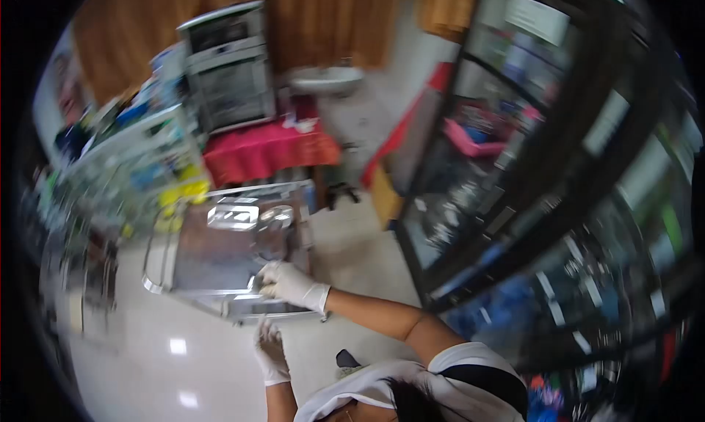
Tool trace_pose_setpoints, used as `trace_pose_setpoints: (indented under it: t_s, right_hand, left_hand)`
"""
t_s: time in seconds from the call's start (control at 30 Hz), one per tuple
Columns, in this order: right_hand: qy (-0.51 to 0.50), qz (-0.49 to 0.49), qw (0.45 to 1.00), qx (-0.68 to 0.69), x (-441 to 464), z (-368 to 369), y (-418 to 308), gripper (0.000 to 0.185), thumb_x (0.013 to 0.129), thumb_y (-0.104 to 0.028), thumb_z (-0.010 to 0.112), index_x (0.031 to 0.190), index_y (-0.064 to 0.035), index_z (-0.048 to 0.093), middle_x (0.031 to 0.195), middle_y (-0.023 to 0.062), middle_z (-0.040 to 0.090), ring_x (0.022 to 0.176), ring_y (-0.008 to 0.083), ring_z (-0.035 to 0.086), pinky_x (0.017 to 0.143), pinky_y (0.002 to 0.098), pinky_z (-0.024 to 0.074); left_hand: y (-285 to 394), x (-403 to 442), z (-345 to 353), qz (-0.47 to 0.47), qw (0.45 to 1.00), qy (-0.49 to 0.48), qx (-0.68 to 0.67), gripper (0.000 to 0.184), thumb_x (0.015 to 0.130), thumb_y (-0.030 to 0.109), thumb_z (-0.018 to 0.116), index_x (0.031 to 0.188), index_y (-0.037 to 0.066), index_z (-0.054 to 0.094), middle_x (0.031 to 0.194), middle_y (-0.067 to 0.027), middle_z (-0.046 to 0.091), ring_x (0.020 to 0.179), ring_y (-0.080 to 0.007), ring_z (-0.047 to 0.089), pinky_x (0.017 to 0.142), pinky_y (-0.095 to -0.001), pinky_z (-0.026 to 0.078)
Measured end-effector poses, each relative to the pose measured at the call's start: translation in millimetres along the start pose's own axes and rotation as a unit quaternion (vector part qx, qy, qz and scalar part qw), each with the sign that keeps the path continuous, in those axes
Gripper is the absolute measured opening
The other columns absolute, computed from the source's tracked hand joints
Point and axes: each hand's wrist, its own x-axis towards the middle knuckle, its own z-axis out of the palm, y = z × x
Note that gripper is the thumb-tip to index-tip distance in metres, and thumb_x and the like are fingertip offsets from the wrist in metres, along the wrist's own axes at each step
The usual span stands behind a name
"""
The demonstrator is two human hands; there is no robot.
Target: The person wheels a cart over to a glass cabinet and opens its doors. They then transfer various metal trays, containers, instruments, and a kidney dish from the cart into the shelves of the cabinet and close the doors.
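Note:
My right hand [292, 286], in a white glove, reaches over the near edge of a steel trolley [213, 253]. Its fingers are bent together at a small shiny thing that is too blurred to name. Lower down, my left hand [271, 352], also gloved, is held in front of the trolley above the floor, its fingers partly curled but apart, with nothing visible in them. On the trolley top lie a shiny metal tray [233, 216] and a round metal dish [277, 216].
A glass-doored cabinet [507, 202] stands at the right, with a pink basket [477, 139] inside. Behind the trolley are a red-covered table [257, 149] bearing a metal-framed cabinet [233, 84], and a sink [327, 79]. Another cluttered cart [132, 158] is at the left.

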Motion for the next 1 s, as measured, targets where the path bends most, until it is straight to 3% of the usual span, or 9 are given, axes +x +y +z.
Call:
trace_pose_setpoints:
  t_s: [0.03,0.1,0.3,0.37,0.5,0.6,0.7,0.8,1.0]
  right_hand:
    - [-0.026,0.129,0.991,0.034,-20.4,-29.4,-40.8,0.018,0.072,-0.015,0.07,0.078,0.0005,0.063,0.098,0.0089,0.064,0.082,0.0232,0.057,0.075,0.0316,0.0454]
    - [0.017,0.072,0.997,0.031,-74.6,-75.2,-78.8,0.02,0.071,-0.014,0.072,0.074,0.0017,0.059,0.095,0.0093,0.064,0.077,0.0233,0.056,0.071,0.0309,0.0462]
    - [0.077,0.032,0.997,0.001,-264.7,-175.7,-210.9,0.02,0.072,-0.011,0.071,0.068,-0.0011,0.055,0.089,0.0082,0.062,0.07,0.022,0.052,0.064,0.0329,0.0433]
    - [0.082,0.041,0.995,-0.033,-326.3,-184.8,-245.2,0.019,0.072,-0.012,0.071,0.067,-0.0019,0.055,0.089,0.0076,0.062,0.069,0.0222,0.051,0.062,0.0331,0.0423]
    - [0.14,0.214,0.951,-0.174,-439.8,-190.0,-348.4,0.017,0.074,-0.014,0.07,0.073,-0.0047,0.056,0.082,0.0054,0.057,0.069,0.0229,0.05,0.063,0.0315,0.0411]
    - [0.215,0.162,0.942,-0.198,-524.2,-184.5,-388.3,0.021,0.076,-0.018,0.071,0.072,-0.0051,0.054,0.086,0.0034,0.057,0.07,0.0222,0.052,0.064,0.0311,0.0413]
    - [0.29,0.279,0.888,-0.224,-588.6,-167.6,-449.2,0.024,0.069,-0.012,0.076,0.069,-0.0058,0.053,0.088,0.0042,0.06,0.071,0.0211,0.054,0.066,0.03,0.0425]
    - [0.346,0.224,0.878,-0.244,-632.2,-154.9,-481.2,0.025,0.062,-0.006,0.079,0.066,-0.0041,0.054,0.083,0.0055,0.061,0.069,0.0205,0.054,0.065,0.0282,0.0427]
    - [0.591,0.34,0.654,-0.328,-649.5,-146.0,-493.9,0.018,0.058,0.002,0.075,0.062,0.0001,0.057,0.078,0.0057,0.061,0.069,0.0173,0.054,0.064,0.0255,0.0415]
  left_hand:
    - [-10.7,0.9,8.8,-0.035,0.999,-0.034,0.011,0.036,0.09,0.024,0.05,0.121,0.005,0.054,0.109,-0.0077,0.06,0.086,-0.0127,0.056,0.074,-0.0236,0.043]
    - [-38.7,-2.7,27.2,-0.022,0.997,0.031,0.07,0.041,0.09,0.03,0.05,0.124,0.007,0.052,0.115,-0.0049,0.056,0.089,-0.0099,0.053,0.08,-0.0221,0.039]
    - [-156.8,-18.5,61.2,-0.185,0.949,-0.237,0.099,0.044,0.09,0.032,0.05,0.128,0.008,0.05,0.126,-0.0065,0.05,0.099,-0.0115,0.051,0.084,-0.024,0.038]
    - [-196.8,-65.0,90.2,-0.192,0.947,-0.23,0.12,0.045,0.09,0.032,0.05,0.128,0.009,0.049,0.127,-0.0067,0.05,0.101,-0.0124,0.05,0.086,-0.025,0.037]
    - [-254.2,-159.5,131.2,-0.193,0.938,-0.223,0.184,0.046,0.09,0.032,0.049,0.13,0.009,0.048,0.126,-0.0075,0.051,0.101,-0.0143,0.051,0.089,-0.028,0.035]
    - [-287.7,-198.3,144.0,-0.254,0.897,-0.324,0.165,0.046,0.089,0.032,0.051,0.13,0.01,0.048,0.124,-0.0064,0.053,0.1,-0.0139,0.051,0.088,-0.0268,0.033]
    - [-306.0,-235.5,167.5,-0.285,0.875,-0.347,0.179,0.045,0.089,0.031,0.051,0.129,0.01,0.049,0.124,-0.0055,0.053,0.099,-0.014,0.051,0.088,-0.0268,0.033]
    - [-321.7,-259.9,185.8,-0.307,0.857,-0.368,0.187,0.044,0.089,0.03,0.051,0.128,0.011,0.049,0.124,-0.0046,0.053,0.099,-0.014,0.052,0.088,-0.0267,0.033]
    - [-344.8,-281.0,191.5,-0.314,0.847,-0.378,0.201,0.045,0.093,0.035,0.047,0.128,0.008,0.049,0.121,-0.0066,0.054,0.1,-0.0157,0.053,0.09,-0.0278,0.037]
